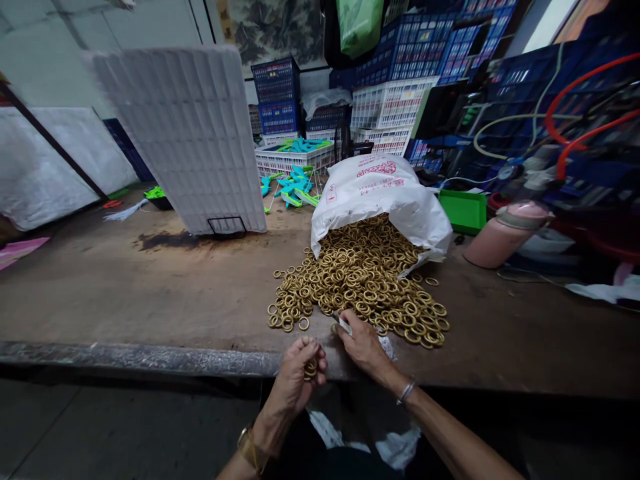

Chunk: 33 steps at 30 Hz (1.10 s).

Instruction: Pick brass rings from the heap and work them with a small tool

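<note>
Gold-coloured rings (360, 283) spill out of a white woven sack (367, 190) and lie heaped on the wooden table. My left hand (295, 373) is just off the table's front edge, its fingers curled round a few gold rings (311, 369). At the near edge of the heap, my right hand (366, 343) is closed on a small tool (344, 325) with a pale handle and a dark, thin tip. The tip points left and away from me, close to the nearest rings. A crumpled whitish scrap (387, 347) lies beside my right wrist.
A white ribbed panel (185, 133) stands in a black wire holder (226, 227) at left. Turquoise and green plastic pieces (297, 187) lie behind, near stacked crates (395, 103). On the right are a green tray (463, 211), a pink bottle (510, 233) and orange hoses (555, 127).
</note>
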{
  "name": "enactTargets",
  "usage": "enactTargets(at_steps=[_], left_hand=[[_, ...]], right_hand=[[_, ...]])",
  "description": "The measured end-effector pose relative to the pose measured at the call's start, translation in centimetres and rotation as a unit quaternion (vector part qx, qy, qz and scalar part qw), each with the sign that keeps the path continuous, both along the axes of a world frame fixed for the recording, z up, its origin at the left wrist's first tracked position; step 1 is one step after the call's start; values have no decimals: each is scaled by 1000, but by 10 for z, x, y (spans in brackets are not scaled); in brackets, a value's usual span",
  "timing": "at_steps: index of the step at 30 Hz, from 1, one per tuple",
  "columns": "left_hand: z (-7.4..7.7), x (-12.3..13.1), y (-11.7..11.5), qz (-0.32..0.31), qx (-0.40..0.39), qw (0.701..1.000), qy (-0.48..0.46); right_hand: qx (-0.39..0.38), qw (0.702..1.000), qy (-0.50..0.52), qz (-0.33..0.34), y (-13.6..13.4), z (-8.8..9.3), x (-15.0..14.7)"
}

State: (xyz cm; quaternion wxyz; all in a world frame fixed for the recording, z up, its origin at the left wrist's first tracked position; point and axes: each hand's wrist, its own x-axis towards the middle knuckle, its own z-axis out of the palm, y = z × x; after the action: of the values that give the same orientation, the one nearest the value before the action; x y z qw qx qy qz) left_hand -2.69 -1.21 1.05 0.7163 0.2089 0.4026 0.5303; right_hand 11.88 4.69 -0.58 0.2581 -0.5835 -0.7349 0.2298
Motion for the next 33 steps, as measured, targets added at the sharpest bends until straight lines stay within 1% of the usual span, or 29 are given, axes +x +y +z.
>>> enactTargets(at_steps=[3, 5, 6, 9, 11, 13, 15, 17, 18, 20, 23, 25, 27, 29, 31, 33], left_hand=[[-1, 3, 3, 21, 57, 988, 142], [-2, 5, 4, 25, 96, 969, 226], [-2, 6, 4, 20, 120, 959, 255], [3, 9, 2, -22, 199, 936, 290], [7, 10, 0, -49, 234, 924, 298], [11, 11, -1, -52, 248, 914, 316], [12, 11, -2, -46, 247, 909, 331], [12, 10, -2, -42, 238, 910, 336], [12, 10, -2, -40, 231, 912, 337], [11, 10, -2, -38, 215, 920, 325], [11, 11, -3, -47, 192, 942, 273], [10, 12, -3, -59, 157, 958, 235], [8, 13, -3, -79, 108, 970, 204], [4, 13, -3, -96, 73, 977, 177], [1, 13, -3, -99, 55, 983, 148], [-1, 13, -4, -90, 55, 987, 118]], right_hand=[[-66, 989, 135, 2, -6, 7, 1], [-128, 970, 209, -4, -13, 11, 0], [-166, 955, 244, -6, -17, 13, -1], [-276, 899, 339, -11, -27, 19, -5], [-327, 865, 380, -11, -32, 24, -7], [-363, 841, 401, -8, -35, 28, -8], [-378, 830, 410, -5, -36, 30, -8], [-368, 833, 414, -3, -36, 29, -6], [-356, 839, 411, -4, -36, 27, -6], [-318, 867, 384, -1, -35, 23, -4], [-229, 921, 316, 16, -33, 18, -4], [-186, 939, 289, 21, -32, 16, -5], [-175, 945, 274, 20, -32, 14, -6], [-177, 946, 269, 26, -32, 12, -8], [-190, 940, 282, 32, -31, 10, -10], [-208, 934, 291, 28, -30, 9, -9]])
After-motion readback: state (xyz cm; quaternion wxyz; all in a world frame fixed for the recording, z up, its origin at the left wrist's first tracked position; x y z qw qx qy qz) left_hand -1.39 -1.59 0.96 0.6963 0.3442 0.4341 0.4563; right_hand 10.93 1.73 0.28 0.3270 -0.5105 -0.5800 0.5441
